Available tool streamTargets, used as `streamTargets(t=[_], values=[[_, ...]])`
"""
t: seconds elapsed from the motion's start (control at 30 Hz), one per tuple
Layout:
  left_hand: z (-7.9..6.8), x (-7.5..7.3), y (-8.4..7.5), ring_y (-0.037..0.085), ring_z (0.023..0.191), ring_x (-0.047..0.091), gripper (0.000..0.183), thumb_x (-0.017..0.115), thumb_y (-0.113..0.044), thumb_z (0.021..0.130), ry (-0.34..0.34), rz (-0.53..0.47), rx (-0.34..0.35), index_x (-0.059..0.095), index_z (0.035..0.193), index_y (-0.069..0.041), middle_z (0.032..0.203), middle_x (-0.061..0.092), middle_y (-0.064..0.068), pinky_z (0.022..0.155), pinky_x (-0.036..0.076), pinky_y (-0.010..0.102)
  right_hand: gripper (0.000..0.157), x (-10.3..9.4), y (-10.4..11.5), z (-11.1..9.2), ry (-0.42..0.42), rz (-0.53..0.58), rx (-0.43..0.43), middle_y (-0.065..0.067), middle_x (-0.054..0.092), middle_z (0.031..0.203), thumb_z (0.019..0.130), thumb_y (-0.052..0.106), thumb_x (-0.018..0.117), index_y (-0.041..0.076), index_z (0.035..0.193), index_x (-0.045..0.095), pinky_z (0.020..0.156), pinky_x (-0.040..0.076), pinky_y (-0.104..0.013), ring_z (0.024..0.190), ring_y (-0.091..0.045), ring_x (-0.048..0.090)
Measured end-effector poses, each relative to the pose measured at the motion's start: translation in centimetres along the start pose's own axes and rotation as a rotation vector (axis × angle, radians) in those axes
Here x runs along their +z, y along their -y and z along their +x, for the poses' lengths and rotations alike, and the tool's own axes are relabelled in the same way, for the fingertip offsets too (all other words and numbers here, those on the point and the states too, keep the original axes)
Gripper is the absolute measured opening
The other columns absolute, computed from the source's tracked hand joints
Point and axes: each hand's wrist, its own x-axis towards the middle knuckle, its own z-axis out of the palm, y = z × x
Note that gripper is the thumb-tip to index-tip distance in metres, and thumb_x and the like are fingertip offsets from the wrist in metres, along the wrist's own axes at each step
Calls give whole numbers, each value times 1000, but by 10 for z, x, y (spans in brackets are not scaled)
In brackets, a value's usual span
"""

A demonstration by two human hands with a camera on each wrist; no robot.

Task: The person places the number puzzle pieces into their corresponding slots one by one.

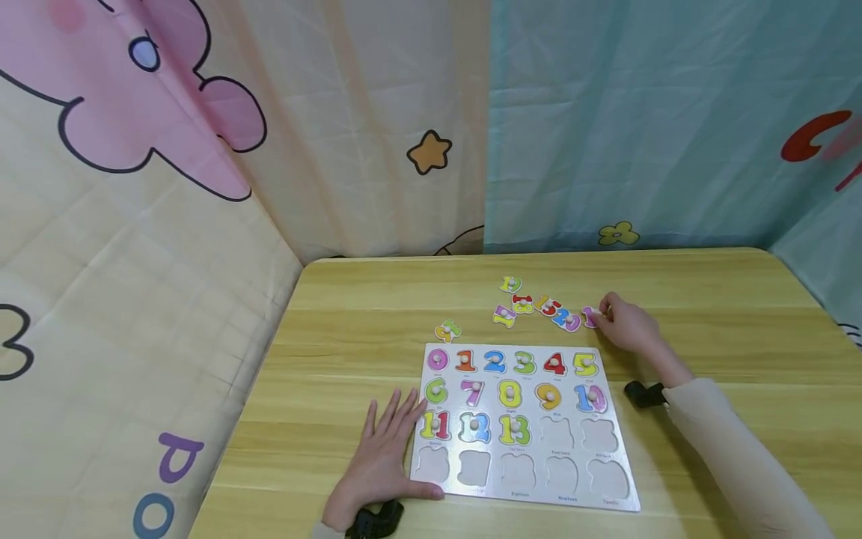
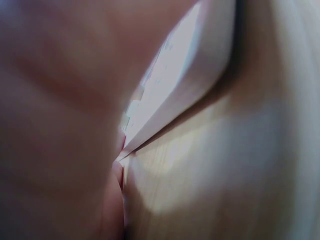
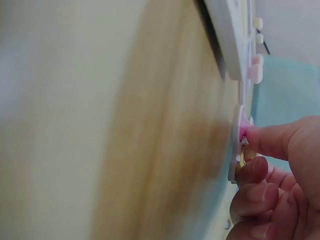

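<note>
A pale number puzzle board [image 1: 494,479] lies on the table, with the colourful pieces 0 to 13 in its upper slots and several bare recesses below. My left hand [image 1: 384,457] rests along the board's left side, fingers spread and straight, thumb across the lower left corner. Beyond the board's far right corner, my right hand [image 1: 626,322] pinches a pink number puzzle piece [image 1: 589,317] between thumb and fingers. In the right wrist view this puzzle piece [image 3: 235,155] also shows yellow; the fingers hide much of it. The palm fills much of the left wrist view beside the board's edge [image 2: 185,90].
Behind the board lie loose number pieces: a green-and-orange one [image 1: 447,331], a yellow-and-green one [image 1: 511,284], a red-and-yellow one [image 1: 522,303], a purple-and-yellow one [image 1: 504,316], an orange-and-red one [image 1: 548,306] and a blue-and-purple one [image 1: 566,320]. Printed curtains [image 1: 364,150] stand behind the wooden table [image 1: 741,322].
</note>
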Motion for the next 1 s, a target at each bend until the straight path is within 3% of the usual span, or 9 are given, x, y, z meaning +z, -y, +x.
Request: streamTargets(t=[0.17,0.27,0.57,0.73,1.0], values=[[-1,1,0,26,143,1,128,55,-90,54,-2,-1,-5,20,153,-16,158,10,4,111,-6,52,27,-2,9,-21,-38,-27,-45,-5,43,64,95,23,56,-1,95,45,46,29,-30,53,-20,42],[-1,0,0,25,143,0,129,56,-90,53,-1,-6,-10,20,153,-16,158,10,3,111,-7,51,25,-1,20,-37,-19,-26,-86,-2,43,61,94,23,58,1,93,46,44,28,-28,50,-17,40],[0,-1,0,25,143,1,128,57,-89,54,2,-12,-6,20,153,-16,158,11,3,111,-6,51,21,22,52,-83,9,-51,-219,6,40,55,90,24,64,11,84,48,41,25,-25,45,-10,37],[0,-1,-1,25,143,0,128,57,-88,54,17,-25,-10,20,153,-16,158,10,3,111,-7,51,20,36,65,-106,80,-81,-309,12,37,56,89,27,65,17,86,49,43,26,-21,47,-3,34],[1,1,1,26,143,0,128,58,-88,54,1,-28,0,20,153,-15,158,11,3,111,-7,51,23,47,79,-129,172,-94,-357,13,34,55,90,32,64,19,82,46,42,23,-20,44,-2,32]])
